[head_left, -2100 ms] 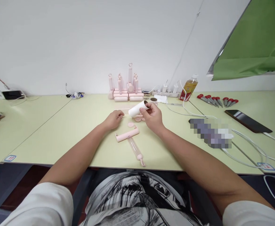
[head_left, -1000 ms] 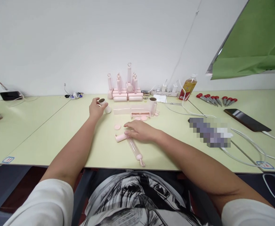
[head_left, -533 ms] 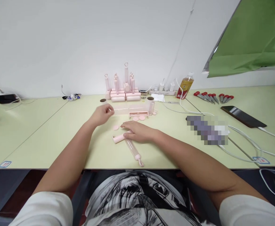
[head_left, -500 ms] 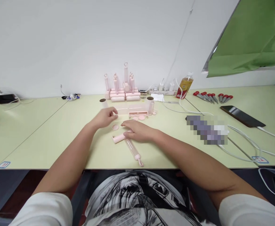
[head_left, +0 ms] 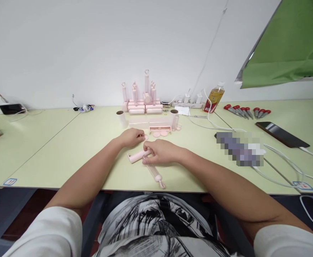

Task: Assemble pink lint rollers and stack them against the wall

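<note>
My left hand [head_left: 132,137] has its fingertips pinched on a small pink round cap [head_left: 146,137], partly hidden by the fingers. To its right, my right hand [head_left: 162,151] grips the upper end of a clear tube handle [head_left: 153,170] with a pink end and loop that point toward the table's front edge. A pink trough-shaped roller cover [head_left: 137,156] lies across the tube's top end, its right part hidden behind my right fingers. Beyond my hands, another pink cover [head_left: 160,128] lies with several round pink caps [head_left: 164,133] in front of it.
Two paper rolls [head_left: 122,120] with cardboard cores stand farther back, with clear covers between them. Several pink lint rollers [head_left: 137,111] are stacked at the wall. To the right are a drink bottle [head_left: 214,98], red-handled tools [head_left: 243,110], a phone [head_left: 282,134] and white cables.
My left hand has come down and right, and the cap from the table is now at its fingertips, farther right. My right fingers have closed on the tube. The view has shifted slightly.
</note>
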### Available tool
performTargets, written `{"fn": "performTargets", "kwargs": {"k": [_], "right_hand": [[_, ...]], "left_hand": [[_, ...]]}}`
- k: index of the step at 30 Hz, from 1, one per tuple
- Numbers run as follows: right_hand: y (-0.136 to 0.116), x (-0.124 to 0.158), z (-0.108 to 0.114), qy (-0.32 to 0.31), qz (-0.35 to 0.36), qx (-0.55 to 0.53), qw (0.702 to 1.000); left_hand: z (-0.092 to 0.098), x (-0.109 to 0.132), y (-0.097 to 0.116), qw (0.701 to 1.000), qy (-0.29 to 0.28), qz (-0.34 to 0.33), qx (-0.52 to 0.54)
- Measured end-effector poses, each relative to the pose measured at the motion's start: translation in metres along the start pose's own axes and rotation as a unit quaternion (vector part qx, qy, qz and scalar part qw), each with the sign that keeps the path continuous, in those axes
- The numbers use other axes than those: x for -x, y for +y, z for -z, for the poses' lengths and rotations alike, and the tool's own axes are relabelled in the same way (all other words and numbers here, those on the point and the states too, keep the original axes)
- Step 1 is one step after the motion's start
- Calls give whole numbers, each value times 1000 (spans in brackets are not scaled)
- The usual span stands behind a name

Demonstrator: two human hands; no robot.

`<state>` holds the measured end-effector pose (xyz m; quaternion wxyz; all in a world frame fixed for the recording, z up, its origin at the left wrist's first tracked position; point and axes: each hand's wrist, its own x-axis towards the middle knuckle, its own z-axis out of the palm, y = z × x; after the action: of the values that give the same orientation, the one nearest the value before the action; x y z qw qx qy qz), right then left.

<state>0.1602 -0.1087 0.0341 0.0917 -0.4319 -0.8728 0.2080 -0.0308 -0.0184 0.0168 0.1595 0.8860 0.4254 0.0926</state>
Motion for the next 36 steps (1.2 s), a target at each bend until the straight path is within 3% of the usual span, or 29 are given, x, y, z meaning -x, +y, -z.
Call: {"fn": "performTargets", "kwargs": {"k": [7,11,14,18,21,26,29,33,36], "right_hand": [[0,1,-4,0,-26,-10,1000],[3,1,-1,26,-23,29,999],[4,-1,2,96,12,22,995],[11,-6,2,213,53,-40,975],[20,-10,0,236,46,-108,965],[32,-14,-4,208,66,-161,963],[34,-14,-2,203,78,-164,962],[30,-11,4,203,85,-116,969],[26,-8,11,205,96,-74,971]], "left_hand": [[13,11,6,997,48,4,57],[23,25,11,981,-53,59,178],[23,28,12,939,-129,90,305],[23,24,12,847,-136,50,511],[23,24,15,799,-140,23,585],[21,26,17,793,-152,-20,589],[21,25,18,806,-125,-47,577],[22,25,19,820,-91,-67,561],[21,24,20,810,-82,-80,575]]}}
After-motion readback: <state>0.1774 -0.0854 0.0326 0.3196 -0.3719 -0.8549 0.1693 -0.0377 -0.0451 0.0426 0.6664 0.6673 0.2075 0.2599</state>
